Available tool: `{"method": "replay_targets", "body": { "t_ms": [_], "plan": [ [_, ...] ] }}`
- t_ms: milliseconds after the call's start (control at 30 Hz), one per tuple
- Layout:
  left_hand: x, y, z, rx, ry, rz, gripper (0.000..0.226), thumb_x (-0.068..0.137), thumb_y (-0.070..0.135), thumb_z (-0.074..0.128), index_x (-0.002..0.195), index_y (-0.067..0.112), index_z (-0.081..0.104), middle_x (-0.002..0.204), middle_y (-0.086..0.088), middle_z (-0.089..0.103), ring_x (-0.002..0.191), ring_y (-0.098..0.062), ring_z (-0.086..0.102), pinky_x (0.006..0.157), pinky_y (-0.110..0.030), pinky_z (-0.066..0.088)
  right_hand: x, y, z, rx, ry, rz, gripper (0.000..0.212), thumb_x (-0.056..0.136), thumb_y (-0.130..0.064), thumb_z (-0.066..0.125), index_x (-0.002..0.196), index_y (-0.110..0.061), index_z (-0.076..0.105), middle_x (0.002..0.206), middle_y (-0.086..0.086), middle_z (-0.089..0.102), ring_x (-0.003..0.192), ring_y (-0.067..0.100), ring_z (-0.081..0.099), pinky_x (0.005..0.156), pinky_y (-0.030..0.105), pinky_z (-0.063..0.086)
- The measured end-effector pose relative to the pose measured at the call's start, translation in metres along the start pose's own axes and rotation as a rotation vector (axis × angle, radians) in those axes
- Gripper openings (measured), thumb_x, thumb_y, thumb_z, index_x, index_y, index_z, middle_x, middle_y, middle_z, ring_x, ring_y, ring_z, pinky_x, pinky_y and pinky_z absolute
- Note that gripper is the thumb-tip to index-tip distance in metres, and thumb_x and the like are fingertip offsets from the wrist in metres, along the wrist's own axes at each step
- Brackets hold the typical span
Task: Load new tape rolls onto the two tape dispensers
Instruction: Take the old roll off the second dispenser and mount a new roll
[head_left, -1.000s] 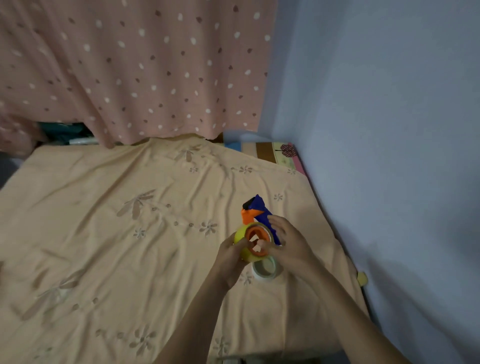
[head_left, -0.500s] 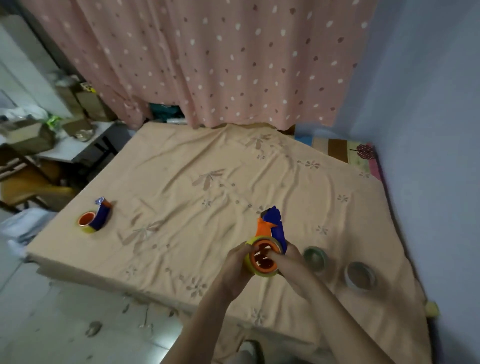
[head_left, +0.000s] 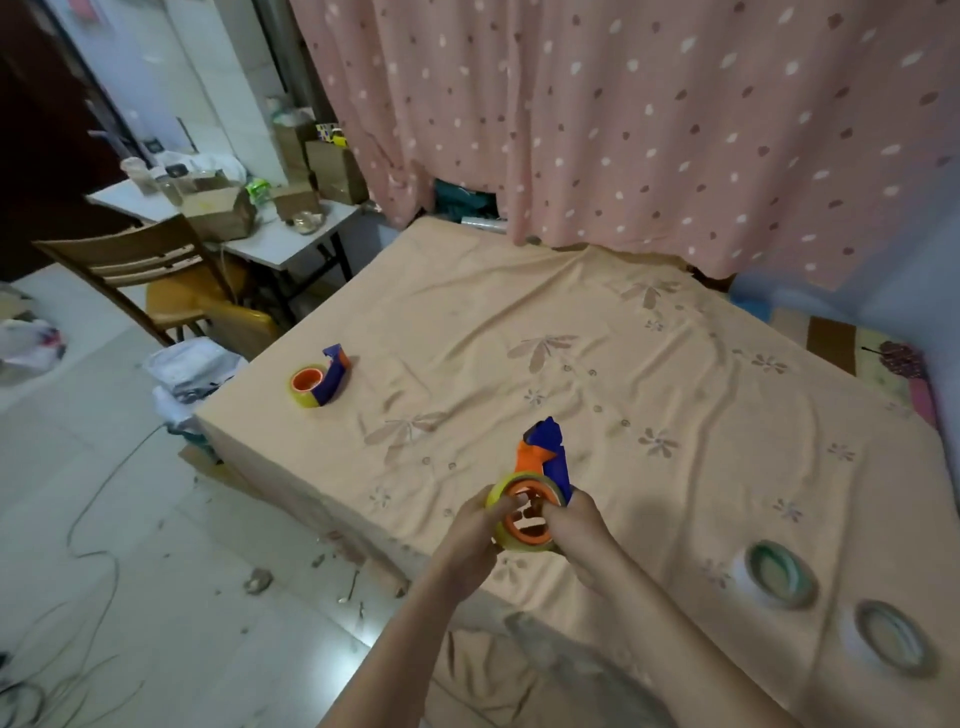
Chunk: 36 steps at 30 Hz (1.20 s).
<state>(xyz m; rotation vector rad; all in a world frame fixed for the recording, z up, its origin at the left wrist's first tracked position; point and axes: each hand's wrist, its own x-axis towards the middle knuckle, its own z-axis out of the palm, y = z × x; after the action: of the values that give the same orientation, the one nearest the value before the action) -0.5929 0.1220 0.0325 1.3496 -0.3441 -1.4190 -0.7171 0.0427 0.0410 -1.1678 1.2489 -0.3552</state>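
Both hands hold a blue and orange tape dispenser above the bed's near edge. A yellowish tape roll sits around its orange hub. My left hand grips the roll's left side with a finger in the hub. My right hand grips the dispenser's right side. A second dispenser, blue and orange with a yellow roll on it, lies near the bed's left edge. Two loose tape rolls lie at the lower right: one with a green core and another nearer the corner.
The bed has a peach flowered sheet. A dotted pink curtain hangs behind it. To the left stand a wooden chair and a cluttered white table. Cables and debris lie on the tiled floor.
The view has swung left, bringing the second dispenser, chair and table into sight. My hands stay on the dispenser and roll.
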Motion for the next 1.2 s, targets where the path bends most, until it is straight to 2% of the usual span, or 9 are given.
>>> {"method": "replay_targets", "body": {
  "t_ms": [67, 200, 400, 567, 667, 800, 933, 1100, 1200],
  "plan": [
    [0.006, 0.01, -0.04, -0.016, -0.005, -0.001, 0.042, 0.082, 0.026, 0.076, 0.121, 0.012, 0.069, 0.124, -0.019, 0.07, 0.119, -0.034, 0.066, 0.103, -0.049, 0.051, 0.01, -0.01, 0.038, -0.025, 0.014, 0.0, 0.011, 0.091, -0.016, 0.059, 0.095, -0.019, 0.069, 0.081, 0.0, 0.077, 0.063, 0.01, 0.075, 0.048, 0.019, 0.054],
    [0.016, 0.043, -0.123, -0.044, -0.038, 0.005, 0.043, 0.081, 0.024, 0.076, 0.121, 0.009, 0.07, 0.123, -0.019, 0.071, 0.113, -0.032, 0.068, 0.105, -0.051, 0.05, 0.03, -0.037, 0.122, -0.079, 0.069, 0.014, 0.014, 0.09, -0.007, 0.059, 0.086, -0.019, 0.066, 0.079, 0.002, 0.072, 0.049, 0.002, 0.069, 0.039, 0.013, 0.047],
    [0.025, 0.091, -0.203, -0.109, -0.077, -0.017, 0.043, 0.086, 0.017, 0.072, 0.125, 0.001, 0.064, 0.125, -0.025, 0.068, 0.112, -0.037, 0.068, 0.096, -0.046, 0.055, 0.045, -0.066, 0.212, -0.064, 0.145, 0.026, 0.017, 0.091, -0.009, 0.057, 0.087, -0.023, 0.066, 0.061, -0.008, 0.072, 0.053, 0.006, 0.07, 0.04, 0.012, 0.048],
    [0.043, 0.112, -0.215, -0.145, -0.134, -0.056, 0.034, 0.091, 0.012, 0.068, 0.123, 0.001, 0.064, 0.118, -0.023, 0.072, 0.102, -0.032, 0.072, 0.08, -0.036, 0.06, 0.06, -0.081, 0.228, -0.081, 0.187, 0.04, 0.019, 0.091, -0.009, 0.056, 0.088, -0.026, 0.064, 0.057, -0.02, 0.07, 0.053, -0.004, 0.069, 0.039, 0.01, 0.046],
    [0.055, 0.122, -0.219, -0.117, -0.112, -0.056, 0.038, 0.088, 0.016, 0.071, 0.123, 0.003, 0.066, 0.117, -0.021, 0.073, 0.102, -0.031, 0.072, 0.087, -0.04, 0.059, 0.075, -0.09, 0.232, -0.083, 0.194, 0.039, 0.016, 0.089, -0.011, 0.06, 0.084, -0.026, 0.065, 0.056, -0.011, 0.07, 0.051, 0.005, 0.069, 0.039, 0.011, 0.046],
    [0.071, 0.138, -0.229, -0.106, -0.041, -0.049, 0.043, 0.088, 0.014, 0.071, 0.127, -0.002, 0.061, 0.124, -0.028, 0.068, 0.104, -0.035, 0.071, 0.082, -0.039, 0.058, 0.099, -0.102, 0.242, -0.104, 0.135, -0.005, 0.016, 0.086, -0.009, 0.061, 0.092, -0.023, 0.066, 0.078, -0.003, 0.073, 0.068, 0.007, 0.069, 0.05, 0.016, 0.049],
    [0.088, 0.152, -0.247, -0.105, 0.056, -0.042, 0.039, 0.091, 0.011, 0.069, 0.126, -0.005, 0.06, 0.129, -0.03, 0.064, 0.121, -0.048, 0.061, 0.098, -0.055, 0.052, 0.12, -0.112, 0.26, -0.173, 0.098, -0.02, 0.015, 0.082, -0.015, 0.062, 0.097, -0.021, 0.061, 0.09, 0.003, 0.07, 0.083, 0.019, 0.068, 0.068, 0.03, 0.055],
    [0.108, 0.171, -0.267, -0.094, 0.088, -0.065, 0.045, 0.091, 0.015, 0.071, 0.128, -0.001, 0.053, 0.132, -0.029, 0.061, 0.117, -0.043, 0.065, 0.098, -0.061, 0.05, 0.146, -0.125, 0.286, -0.205, 0.131, -0.035, 0.01, 0.081, -0.01, 0.062, 0.089, -0.018, 0.062, 0.081, 0.002, 0.068, 0.071, 0.014, 0.064, 0.052, 0.022, 0.044],
    [0.13, 0.187, -0.282, -0.05, 0.043, -0.095, 0.047, 0.089, 0.015, 0.074, 0.128, 0.001, 0.051, 0.132, -0.028, 0.061, 0.122, -0.045, 0.062, 0.094, -0.055, 0.054, 0.167, -0.137, 0.301, -0.212, 0.19, -0.006, 0.012, 0.082, -0.008, 0.059, 0.091, -0.012, 0.067, 0.085, 0.008, 0.072, 0.074, 0.021, 0.067, 0.059, 0.027, 0.051]
  ]
}}
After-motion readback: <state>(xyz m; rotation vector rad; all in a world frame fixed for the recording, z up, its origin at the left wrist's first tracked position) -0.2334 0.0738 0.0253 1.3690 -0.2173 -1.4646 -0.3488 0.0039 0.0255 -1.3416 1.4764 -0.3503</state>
